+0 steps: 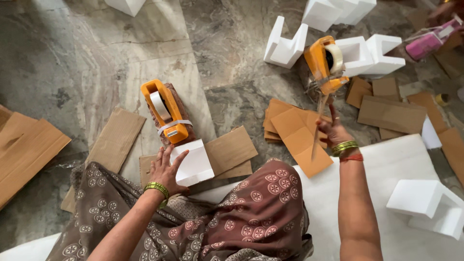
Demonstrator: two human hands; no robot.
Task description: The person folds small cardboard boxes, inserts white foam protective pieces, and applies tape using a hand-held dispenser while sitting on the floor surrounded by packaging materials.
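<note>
Head view | right hand (333, 130) holds tape strip (319, 121) near-vertical under dispenser (326, 63)

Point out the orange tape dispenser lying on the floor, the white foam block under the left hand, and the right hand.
Orange tape dispenser on the floor (166, 110): head view, on its orange frame.
White foam block (195, 162): head view, on its top face.
Right hand (333, 129): head view, on the back of the hand.
</note>
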